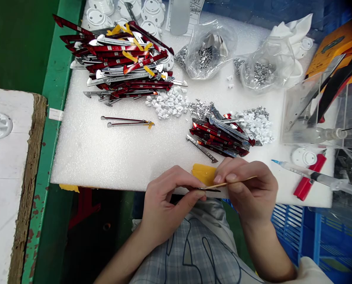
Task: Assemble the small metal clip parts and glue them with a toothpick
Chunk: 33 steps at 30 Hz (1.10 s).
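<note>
My left hand is closed, pinching a thin dark strip between thumb and fingertips at the front edge of the foam board. Most of the strip is covered by the fingers. In my right hand is a thin wooden stick, pinched so that its tip meets the strip beside my left fingertips. Just behind the hands lies a piece of yellow tape. Beyond it is a small pile of red and silver strips, with one loose strip at its left.
A larger heap of red and silver strips lies at the back left, near two strips apart from it. White pieces, bags of metal bits, a syringe, a red marker and a clear tool box surround the work area.
</note>
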Tool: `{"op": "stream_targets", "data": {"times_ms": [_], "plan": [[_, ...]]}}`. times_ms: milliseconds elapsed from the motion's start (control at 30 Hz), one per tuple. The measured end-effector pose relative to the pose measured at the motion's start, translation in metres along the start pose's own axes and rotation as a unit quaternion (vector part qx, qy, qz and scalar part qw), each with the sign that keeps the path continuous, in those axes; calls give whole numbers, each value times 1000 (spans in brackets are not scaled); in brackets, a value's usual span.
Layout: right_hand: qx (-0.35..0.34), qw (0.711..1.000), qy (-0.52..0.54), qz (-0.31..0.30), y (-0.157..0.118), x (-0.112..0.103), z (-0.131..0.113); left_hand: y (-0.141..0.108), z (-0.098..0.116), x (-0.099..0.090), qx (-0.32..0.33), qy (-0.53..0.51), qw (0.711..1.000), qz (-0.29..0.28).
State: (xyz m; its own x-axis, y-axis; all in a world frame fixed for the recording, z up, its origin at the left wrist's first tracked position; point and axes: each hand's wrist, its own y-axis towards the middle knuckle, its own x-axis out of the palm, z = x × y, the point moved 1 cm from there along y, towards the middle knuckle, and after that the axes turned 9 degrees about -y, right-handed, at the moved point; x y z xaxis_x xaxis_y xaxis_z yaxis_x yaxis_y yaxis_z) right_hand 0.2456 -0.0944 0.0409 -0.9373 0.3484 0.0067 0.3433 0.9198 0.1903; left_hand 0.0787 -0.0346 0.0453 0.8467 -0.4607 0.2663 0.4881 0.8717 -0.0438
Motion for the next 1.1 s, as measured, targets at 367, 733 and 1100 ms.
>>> {"op": "stream_targets", "data": {"times_ms": [367,733,1100], "plan": [[-3,1000,8,-1,0,-1,1,0,0,0,6,-24,1000,0],[-1,996,-46,71,-4,-10,-4,-2,-2,-1,7,-19,1000,3],[-92,942,-322,32,-17,-21,-3,-3,-3,-1,1,-48,999,3]]}}
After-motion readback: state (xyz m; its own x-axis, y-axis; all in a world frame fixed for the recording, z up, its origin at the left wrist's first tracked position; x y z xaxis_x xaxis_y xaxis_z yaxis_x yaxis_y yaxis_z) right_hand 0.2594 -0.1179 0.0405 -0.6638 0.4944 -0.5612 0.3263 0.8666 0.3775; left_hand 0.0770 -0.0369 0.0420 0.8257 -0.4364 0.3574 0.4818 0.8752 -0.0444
